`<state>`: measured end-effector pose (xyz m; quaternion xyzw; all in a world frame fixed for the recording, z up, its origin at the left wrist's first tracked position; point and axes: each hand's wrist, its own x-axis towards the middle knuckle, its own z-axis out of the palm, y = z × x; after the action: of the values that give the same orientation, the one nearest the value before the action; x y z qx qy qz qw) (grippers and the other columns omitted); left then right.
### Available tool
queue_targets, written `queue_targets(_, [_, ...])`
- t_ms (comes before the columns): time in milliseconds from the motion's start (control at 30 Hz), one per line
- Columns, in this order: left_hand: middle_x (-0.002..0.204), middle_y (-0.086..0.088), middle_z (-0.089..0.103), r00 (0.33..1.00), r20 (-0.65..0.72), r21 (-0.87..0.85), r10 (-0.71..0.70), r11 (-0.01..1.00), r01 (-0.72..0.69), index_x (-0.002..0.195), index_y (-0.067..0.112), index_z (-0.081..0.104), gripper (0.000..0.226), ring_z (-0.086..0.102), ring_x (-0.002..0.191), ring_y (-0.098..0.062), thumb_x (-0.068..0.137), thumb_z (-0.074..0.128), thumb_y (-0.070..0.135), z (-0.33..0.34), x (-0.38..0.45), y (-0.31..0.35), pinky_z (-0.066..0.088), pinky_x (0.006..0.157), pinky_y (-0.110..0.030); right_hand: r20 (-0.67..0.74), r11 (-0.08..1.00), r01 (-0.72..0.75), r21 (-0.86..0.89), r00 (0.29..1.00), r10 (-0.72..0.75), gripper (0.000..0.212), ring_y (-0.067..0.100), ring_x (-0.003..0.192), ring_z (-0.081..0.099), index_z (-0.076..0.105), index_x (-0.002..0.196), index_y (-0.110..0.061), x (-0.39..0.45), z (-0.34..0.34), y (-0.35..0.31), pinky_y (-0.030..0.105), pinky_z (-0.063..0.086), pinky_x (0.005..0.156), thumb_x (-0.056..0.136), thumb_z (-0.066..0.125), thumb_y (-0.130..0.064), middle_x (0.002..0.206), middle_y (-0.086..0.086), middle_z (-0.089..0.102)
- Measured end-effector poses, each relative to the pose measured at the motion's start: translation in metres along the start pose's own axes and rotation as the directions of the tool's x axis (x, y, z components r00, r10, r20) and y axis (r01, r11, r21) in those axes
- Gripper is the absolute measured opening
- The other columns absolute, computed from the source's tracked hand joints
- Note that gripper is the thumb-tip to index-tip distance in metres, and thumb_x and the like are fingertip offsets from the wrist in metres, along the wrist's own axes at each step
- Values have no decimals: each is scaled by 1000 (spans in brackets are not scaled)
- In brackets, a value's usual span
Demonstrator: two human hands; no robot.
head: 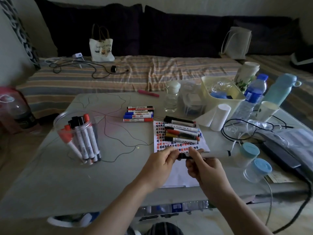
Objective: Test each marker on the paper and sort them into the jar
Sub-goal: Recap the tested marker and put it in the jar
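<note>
The jar (74, 133) looks like clear glossy plastic, the paper (179, 175) is plain matt white, the table (50, 184) smooth matt grey, and the bed cover (118, 73) striped cloth.

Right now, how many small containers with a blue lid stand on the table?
2: one blue-lidded container right of the paper, the other just in front of it. Clutter may hide more.

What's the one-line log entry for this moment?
stage: uncapping or capping, unclear | left hand: pinches black cap end | right hand: grips marker | over paper | jar: holds markers
</note>
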<state>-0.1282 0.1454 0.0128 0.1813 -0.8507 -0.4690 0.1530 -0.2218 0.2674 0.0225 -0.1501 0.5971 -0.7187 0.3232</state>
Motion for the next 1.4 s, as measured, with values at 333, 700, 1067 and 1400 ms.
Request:
queue_targets(333, [62, 5, 49, 977, 88, -396, -193, 893, 212, 90, 16, 67, 29, 45, 62, -12, 90, 55, 42, -15, 1, -4, 42, 64, -21, 155, 998, 41, -51, 987, -32, 30, 18, 64, 55, 66, 93, 1, 1, -9, 3, 25, 46, 54, 85, 65, -28, 71, 9, 60])
queue_targets(700, [106, -4, 74, 969, -5, -710, -246, 683, 170, 111, 7, 68, 22, 67, 102, -10, 91, 59, 10, -17, -3, -5, 52, 83, -18, 401, 743, 217, -633, 913, 76, 31, 5, 56, 56, 66, 103, -22, 0, -18, -1, 18, 45, 58, 88, 50, -43, 68, -10, 67])
queue_targets(1067, [79, -2, 75, 738, -266, -837, -620, 528, 142, 81, 14, 73, 13, 69, 82, -14, 90, 65, 18, -15, 9, 1, 55, 85, -28, 328, 164, 517, -840, 725, -606, 11, 5, 46, 41, 72, 95, -11, -10, 1, 31, 18, 36, 40, 86, 72, -17, 62, -13, 46])
queue_targets(1400, [91, 7, 74, 876, -232, -623, -423, 757, 200, 98, 23, 74, 17, 68, 85, -4, 81, 75, 21, -20, 11, -25, 51, 73, -14, 175, 522, 414, -746, 878, -445, 40, 10, 71, 66, 60, 120, -40, 5, -30, 43, 17, 55, 61, 95, 56, -8, 101, -9, 64])
